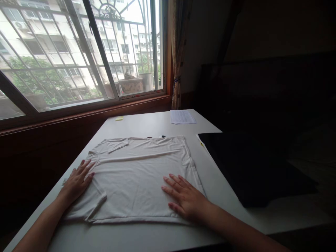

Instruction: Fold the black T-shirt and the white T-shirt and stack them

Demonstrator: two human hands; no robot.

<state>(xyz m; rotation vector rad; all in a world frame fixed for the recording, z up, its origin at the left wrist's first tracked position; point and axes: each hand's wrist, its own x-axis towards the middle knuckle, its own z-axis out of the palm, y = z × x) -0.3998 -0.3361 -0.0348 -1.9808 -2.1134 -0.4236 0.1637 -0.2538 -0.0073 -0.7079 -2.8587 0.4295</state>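
Note:
A white T-shirt (136,182) lies spread out on the white table (147,126), its neckline toward the left and its hem toward the right. Both short sleeves show, one at the far side and one at the near side. My left hand (78,177) rests open on the shirt by the neckline and shoulder, fingers slightly apart. Over the near corner by the hem, my right hand (183,199) lies flat with its fingers spread. Soft wrinkles and a long ridge run across the fabric.
A dark folded cloth (252,168) lies on the table's right side. Printed paper (183,117) and a yellow sticky note (119,118) lie toward the far edge. A small dark-and-white item (163,136) peeks out behind the shirt. Beyond stand a barred window (105,52) and a curtain (178,56).

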